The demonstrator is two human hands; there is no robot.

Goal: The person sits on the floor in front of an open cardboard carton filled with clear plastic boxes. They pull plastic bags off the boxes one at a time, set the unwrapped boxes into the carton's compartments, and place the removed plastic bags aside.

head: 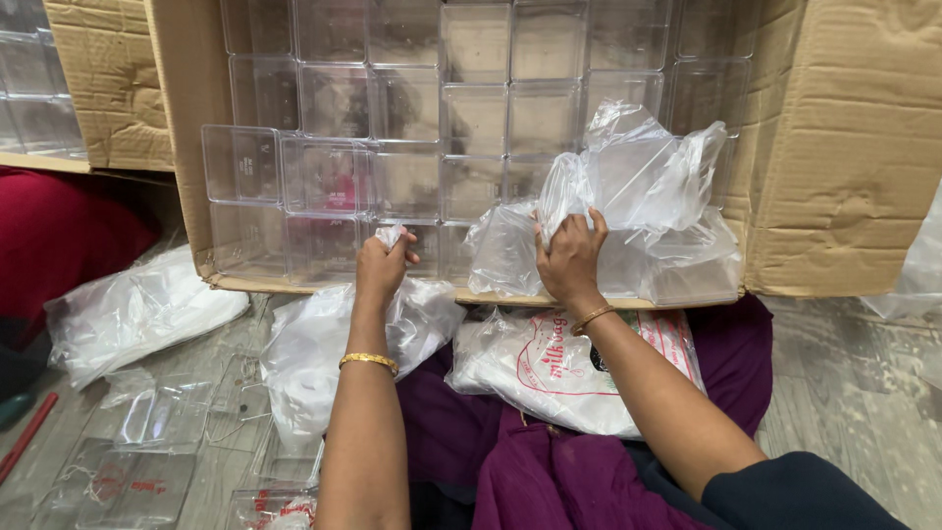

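Just beyond my fingertips lies the open brown cardboard carton (834, 147), packed with clear square plastic boxes (471, 118). My right hand (569, 260) grips a crumpled clear plastic bag (648, 186). Below that wrist rests a white printed bag pack (559, 378). My left hand (383, 265) pinches another clear bag (314, 344).

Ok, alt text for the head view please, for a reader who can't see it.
Two bare hands reach into a cardboard box of stacked clear plastic boxes: the right hand grips a crumpled clear plastic bag, the left hand pinches a small bit of clear plastic. More plastic bags lie on the floor nearby.
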